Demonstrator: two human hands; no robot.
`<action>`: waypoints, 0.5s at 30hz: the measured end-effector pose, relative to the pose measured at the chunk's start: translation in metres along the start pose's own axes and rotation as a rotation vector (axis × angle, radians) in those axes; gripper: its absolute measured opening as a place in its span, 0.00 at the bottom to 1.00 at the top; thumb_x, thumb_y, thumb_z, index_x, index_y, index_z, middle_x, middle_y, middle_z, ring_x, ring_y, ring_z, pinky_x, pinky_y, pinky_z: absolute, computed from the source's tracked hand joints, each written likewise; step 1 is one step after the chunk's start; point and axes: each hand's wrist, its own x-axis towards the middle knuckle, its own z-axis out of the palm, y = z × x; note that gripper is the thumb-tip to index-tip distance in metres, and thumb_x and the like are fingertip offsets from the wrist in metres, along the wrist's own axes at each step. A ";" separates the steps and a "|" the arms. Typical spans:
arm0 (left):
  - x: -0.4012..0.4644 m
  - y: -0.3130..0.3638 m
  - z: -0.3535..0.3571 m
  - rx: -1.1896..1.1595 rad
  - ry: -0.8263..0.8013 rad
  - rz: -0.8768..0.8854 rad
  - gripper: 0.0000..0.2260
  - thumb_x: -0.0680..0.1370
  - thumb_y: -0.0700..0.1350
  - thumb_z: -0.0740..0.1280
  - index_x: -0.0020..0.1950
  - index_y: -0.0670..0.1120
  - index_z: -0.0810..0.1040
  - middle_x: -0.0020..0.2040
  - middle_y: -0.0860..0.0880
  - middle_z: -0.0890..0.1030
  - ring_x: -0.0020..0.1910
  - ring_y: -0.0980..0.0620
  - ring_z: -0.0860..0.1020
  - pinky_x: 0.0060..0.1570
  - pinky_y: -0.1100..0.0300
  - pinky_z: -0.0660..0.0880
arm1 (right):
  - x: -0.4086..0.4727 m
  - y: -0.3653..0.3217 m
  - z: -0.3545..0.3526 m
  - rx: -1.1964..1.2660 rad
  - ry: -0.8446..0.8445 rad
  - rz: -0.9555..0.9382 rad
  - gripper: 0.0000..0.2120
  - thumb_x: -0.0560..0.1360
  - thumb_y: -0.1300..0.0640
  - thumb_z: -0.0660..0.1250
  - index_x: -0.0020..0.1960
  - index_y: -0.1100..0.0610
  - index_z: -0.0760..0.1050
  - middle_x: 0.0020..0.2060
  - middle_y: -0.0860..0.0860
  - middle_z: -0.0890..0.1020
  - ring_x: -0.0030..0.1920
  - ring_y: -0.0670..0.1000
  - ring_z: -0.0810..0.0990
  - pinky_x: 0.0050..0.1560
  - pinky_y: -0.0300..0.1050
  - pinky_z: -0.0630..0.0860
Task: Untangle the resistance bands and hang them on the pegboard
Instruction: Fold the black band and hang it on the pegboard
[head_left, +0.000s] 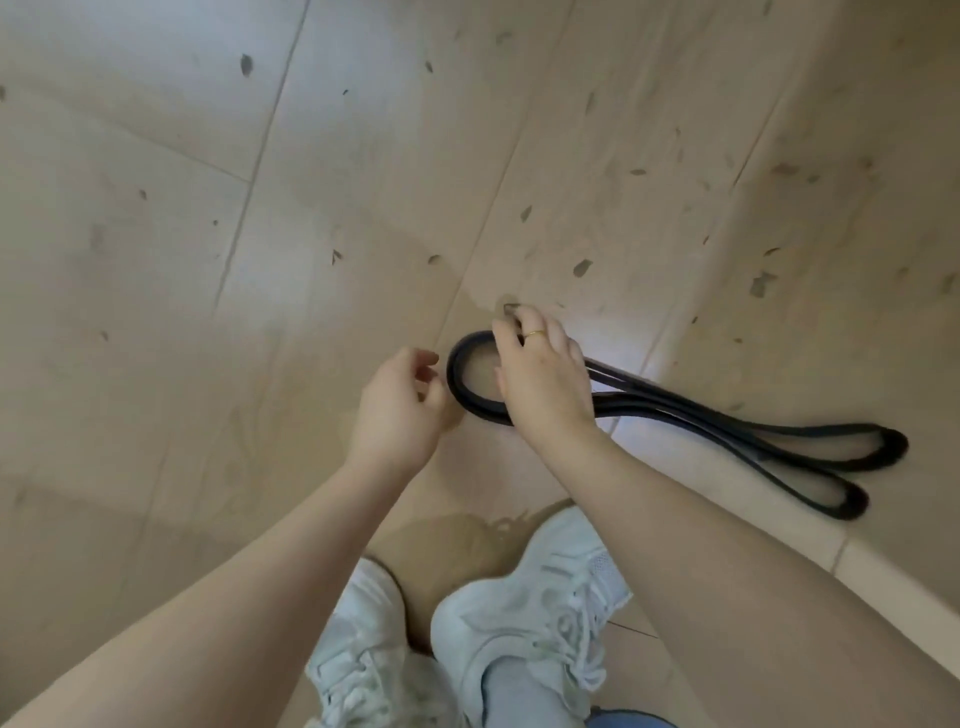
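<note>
Head view: the black resistance bands (675, 415) are seen lying on the tiled floor (208, 208), stretched out from a rounded loop near the hands to two loop ends further right, just beyond the white sneakers (524, 613). The right hand (540, 379) is laid over the loop end of the bands, its fingers (511, 325) bent down over the far strand; whether that strand is actually pinched cannot be told, since the fingertips are hidden behind the rubber. The left hand (400, 410) is held just left of the loop, fingers loosely curled, with nothing gripped. No pegboard is shown.

Several strands are seen running side by side along the bands, and how many separate loops are present cannot be made out. If only one strand is lifted, the rest are likely to be dragged along and the crossing near the middle tightened rather than freed. A stretched strand may also snap back if it is released under tension. The sneakers stand close to the bands, so a strand could be trapped underfoot if the feet are shifted.
</note>
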 end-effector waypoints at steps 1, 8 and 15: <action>0.003 -0.003 0.004 -0.022 -0.003 0.004 0.14 0.79 0.43 0.58 0.64 0.46 0.72 0.52 0.52 0.75 0.44 0.56 0.73 0.35 0.69 0.67 | 0.006 0.000 0.002 -0.028 0.068 -0.021 0.18 0.72 0.61 0.69 0.61 0.57 0.72 0.63 0.57 0.73 0.62 0.59 0.71 0.58 0.51 0.69; -0.034 0.035 -0.016 -0.159 -0.079 0.099 0.08 0.75 0.44 0.69 0.44 0.49 0.69 0.46 0.60 0.76 0.39 0.59 0.75 0.35 0.70 0.69 | -0.039 -0.006 -0.094 0.307 0.072 -0.066 0.12 0.79 0.53 0.61 0.59 0.59 0.70 0.54 0.54 0.78 0.56 0.55 0.73 0.54 0.46 0.67; -0.144 0.175 -0.095 -0.340 -0.215 0.323 0.18 0.72 0.39 0.71 0.51 0.58 0.70 0.50 0.61 0.78 0.38 0.62 0.76 0.42 0.70 0.72 | -0.159 0.012 -0.285 0.708 0.150 0.075 0.07 0.75 0.55 0.66 0.51 0.49 0.71 0.46 0.43 0.79 0.49 0.44 0.76 0.47 0.41 0.73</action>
